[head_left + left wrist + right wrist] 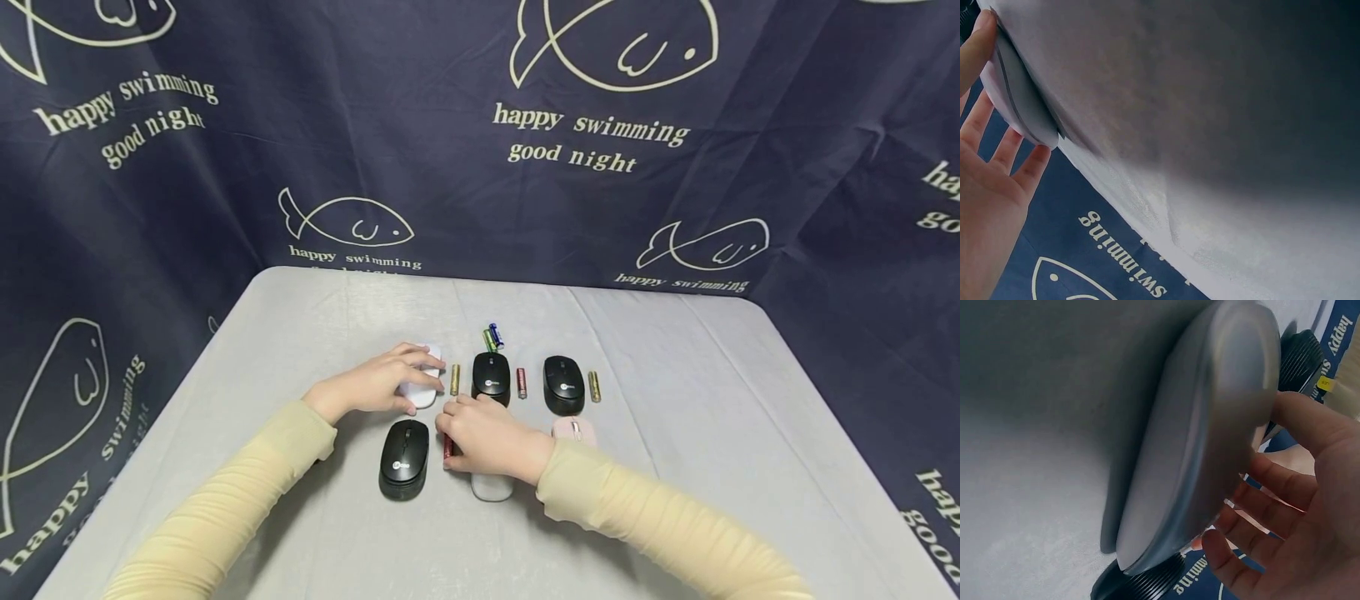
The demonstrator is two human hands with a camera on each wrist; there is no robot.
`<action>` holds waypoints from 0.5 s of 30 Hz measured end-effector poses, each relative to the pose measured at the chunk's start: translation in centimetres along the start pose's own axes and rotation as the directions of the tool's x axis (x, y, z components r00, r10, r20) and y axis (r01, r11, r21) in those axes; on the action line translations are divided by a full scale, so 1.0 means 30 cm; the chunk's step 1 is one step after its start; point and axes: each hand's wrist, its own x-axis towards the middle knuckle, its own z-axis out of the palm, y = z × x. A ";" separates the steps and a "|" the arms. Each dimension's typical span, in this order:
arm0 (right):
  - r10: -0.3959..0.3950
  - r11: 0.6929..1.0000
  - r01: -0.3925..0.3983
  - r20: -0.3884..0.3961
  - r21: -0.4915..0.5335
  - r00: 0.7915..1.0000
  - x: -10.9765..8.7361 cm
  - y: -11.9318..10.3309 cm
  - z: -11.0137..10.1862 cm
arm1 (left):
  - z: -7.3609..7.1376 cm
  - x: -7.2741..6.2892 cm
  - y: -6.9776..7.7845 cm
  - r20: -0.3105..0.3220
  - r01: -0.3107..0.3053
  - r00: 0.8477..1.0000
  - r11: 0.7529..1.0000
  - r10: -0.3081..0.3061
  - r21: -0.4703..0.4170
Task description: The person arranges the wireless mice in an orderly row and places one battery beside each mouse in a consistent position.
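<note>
My left hand (pixel 390 379) lies over a white mouse (pixel 422 392) at the left of the back row, fingers across it and thumb at its near side. In the left wrist view, thumb and fingertips hold that mouse by its edges. My right hand (pixel 487 433) reaches over a second white mouse (pixel 492 487) in the front row. Just left of that mouse, its thumb and fingers pinch a red battery (pixel 448 447) at the two ends. The right wrist view shows the white mouse (pixel 1204 437) close up; the battery is hidden there.
Black mice stand at front left (pixel 405 454), back middle (pixel 491 373) and back right (pixel 563 385). A pink mouse (pixel 574 429) is partly behind the right wrist. Gold batteries (pixel 455 380), a red battery (pixel 522 383), and green and blue batteries (pixel 492 337) lie on the white tablecloth (pixel 360 542).
</note>
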 end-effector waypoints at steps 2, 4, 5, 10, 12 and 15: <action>0.002 1.000 -0.002 0.004 -0.001 1.000 0.000 -0.001 0.000 | -0.002 0.001 0.002 0.001 -0.002 1.000 1.000 0.002 -0.002; 0.005 1.000 -0.005 0.007 -0.003 1.000 -0.001 -0.001 0.001 | -0.004 0.001 0.005 0.002 -0.002 1.000 1.000 0.002 -0.002; 0.007 1.000 -0.007 0.009 -0.004 1.000 -0.001 -0.001 0.001 | -0.005 0.001 0.007 0.003 -0.002 1.000 1.000 0.002 -0.002; 0.009 1.000 -0.009 0.003 -0.005 1.000 0.000 -0.002 0.004 | -0.010 0.000 0.012 0.005 0.000 1.000 1.000 0.000 -0.008; 0.006 1.000 -0.006 -0.003 -0.006 1.000 0.001 -0.003 0.006 | -0.011 0.000 0.012 0.006 0.000 1.000 1.000 0.000 -0.010; 0.001 1.000 -0.001 -0.010 -0.006 1.000 0.000 -0.004 0.006 | -0.010 -0.001 0.011 0.010 0.005 1.000 1.000 -0.005 -0.010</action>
